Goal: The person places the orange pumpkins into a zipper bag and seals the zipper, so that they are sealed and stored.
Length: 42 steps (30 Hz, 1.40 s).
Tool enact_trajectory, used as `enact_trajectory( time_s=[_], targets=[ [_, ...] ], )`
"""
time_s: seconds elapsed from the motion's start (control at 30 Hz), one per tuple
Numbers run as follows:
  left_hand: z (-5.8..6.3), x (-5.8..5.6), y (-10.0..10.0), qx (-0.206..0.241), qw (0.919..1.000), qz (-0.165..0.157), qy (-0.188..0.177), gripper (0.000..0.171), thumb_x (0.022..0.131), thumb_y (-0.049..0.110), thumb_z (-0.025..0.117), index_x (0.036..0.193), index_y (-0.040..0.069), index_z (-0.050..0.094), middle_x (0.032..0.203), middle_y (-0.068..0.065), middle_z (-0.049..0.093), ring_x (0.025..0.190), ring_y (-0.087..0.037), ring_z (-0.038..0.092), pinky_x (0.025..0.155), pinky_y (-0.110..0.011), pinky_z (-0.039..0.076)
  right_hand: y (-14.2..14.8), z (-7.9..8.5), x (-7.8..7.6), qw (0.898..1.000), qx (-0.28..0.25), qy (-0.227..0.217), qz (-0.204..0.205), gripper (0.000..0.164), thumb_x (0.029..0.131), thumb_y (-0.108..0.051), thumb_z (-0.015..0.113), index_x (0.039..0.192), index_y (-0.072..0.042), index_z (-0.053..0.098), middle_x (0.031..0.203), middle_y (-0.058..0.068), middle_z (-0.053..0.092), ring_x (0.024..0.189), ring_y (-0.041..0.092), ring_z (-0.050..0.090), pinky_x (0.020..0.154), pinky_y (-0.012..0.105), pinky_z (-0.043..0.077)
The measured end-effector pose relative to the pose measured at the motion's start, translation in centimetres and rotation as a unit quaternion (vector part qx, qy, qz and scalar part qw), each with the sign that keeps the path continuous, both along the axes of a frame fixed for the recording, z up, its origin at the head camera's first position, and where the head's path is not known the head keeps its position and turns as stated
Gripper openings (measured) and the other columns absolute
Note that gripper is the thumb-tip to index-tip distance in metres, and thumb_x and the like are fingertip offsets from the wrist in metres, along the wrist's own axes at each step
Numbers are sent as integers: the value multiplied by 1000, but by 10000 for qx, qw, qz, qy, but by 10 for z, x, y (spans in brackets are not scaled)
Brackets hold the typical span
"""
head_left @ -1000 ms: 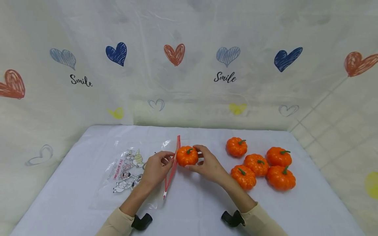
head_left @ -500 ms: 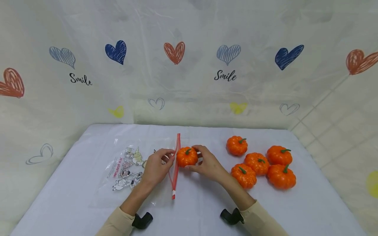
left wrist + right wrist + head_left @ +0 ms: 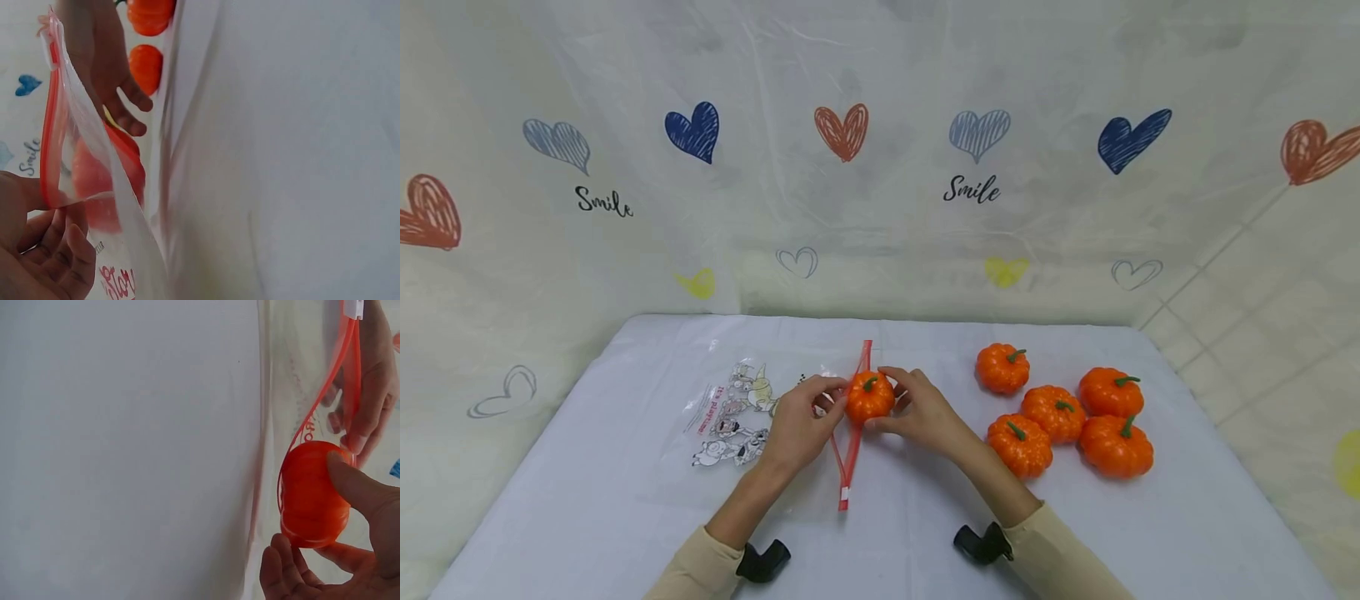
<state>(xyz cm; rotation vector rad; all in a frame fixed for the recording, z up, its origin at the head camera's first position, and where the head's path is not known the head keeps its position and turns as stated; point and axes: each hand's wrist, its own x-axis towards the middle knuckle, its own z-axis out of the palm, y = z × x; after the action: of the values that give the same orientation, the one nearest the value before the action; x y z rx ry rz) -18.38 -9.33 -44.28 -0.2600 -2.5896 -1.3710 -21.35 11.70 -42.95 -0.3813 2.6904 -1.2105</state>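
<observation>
A small orange toy pumpkin [image 3: 869, 397] with a green stem sits at the mouth of a clear zip bag [image 3: 673, 454], which has a red zip strip [image 3: 847, 467] and printed cartoon animals. My right hand [image 3: 925, 421] grips the pumpkin from its right side. In the right wrist view, the thumb lies on the pumpkin [image 3: 312, 500] and the fingers reach under it. My left hand [image 3: 801, 423] pinches the red edge of the bag and holds the mouth apart. Part of the pumpkin [image 3: 94, 181] shows through the plastic in the left wrist view.
Several more orange pumpkins stand on the right of the white-covered table, among them a back one [image 3: 1002, 368] and a front one [image 3: 1019, 445]. Behind the table hangs a pale sheet [image 3: 895, 225] printed with hearts.
The right hand has carried the pumpkin slightly left, into the bag's opening. The red strip has shifted right, around the pumpkin; the left hand keeps its hold on the bag.
</observation>
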Motion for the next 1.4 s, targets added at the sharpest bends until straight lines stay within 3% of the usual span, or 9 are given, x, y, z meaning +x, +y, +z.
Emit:
enact_trajectory(
  time_s=[0.47, 0.73, 0.97, 1.17, 1.4],
  targets=[
    [0, 0, 2, 154, 9998, -30, 132, 26, 95, 14, 76, 121, 13, 76, 94, 0, 69, 82, -13, 61, 72, -17, 54, -2, -5, -8, 9998, 36, -145, -119, 72, 83, -25, 89, 147, -21, 56, 116, 7, 61, 101, 21, 64, 81, 32, 62],
    [0, -1, 4, 248, 9997, 4, 42, 28, 96, 15, 75, 124, 15, 75, 96, 0, 69, 85, -14, 61, 74, -17, 54, -3, -7, -12, 9993, -69, -278, -240, 66, 84, -26, 89, 139, -11, 55, 120, 7, 65, 105, 21, 64, 83, 34, 62],
    [-1, -2, 4, 221, 9997, -7, 84, 30, 95, 14, 76, 125, 13, 75, 98, -1, 70, 86, -14, 62, 75, -16, 54, -4, -8, -13, 9994, -122, -269, -205, 61, 84, -23, 88, 135, -11, 56, 120, 8, 65, 105, 22, 65, 83, 34, 62],
    [-1, -2, 3, 218, 9998, 39, 28, 28, 94, 11, 76, 122, 13, 76, 95, -3, 70, 84, -15, 62, 71, -16, 54, -5, -10, -11, 9998, -95, -159, -21, 63, 84, -21, 88, 138, -13, 57, 116, 12, 65, 97, 22, 64, 76, 31, 61],
    [-2, -1, 4, 275, 9996, -43, -2, 29, 91, 5, 76, 120, 11, 76, 92, -4, 69, 83, -15, 62, 69, -18, 53, -6, -13, -11, 9997, -78, -221, -23, 64, 86, -20, 86, 142, -14, 55, 95, 8, 68, 77, 17, 59, 64, 27, 54]
  ],
)
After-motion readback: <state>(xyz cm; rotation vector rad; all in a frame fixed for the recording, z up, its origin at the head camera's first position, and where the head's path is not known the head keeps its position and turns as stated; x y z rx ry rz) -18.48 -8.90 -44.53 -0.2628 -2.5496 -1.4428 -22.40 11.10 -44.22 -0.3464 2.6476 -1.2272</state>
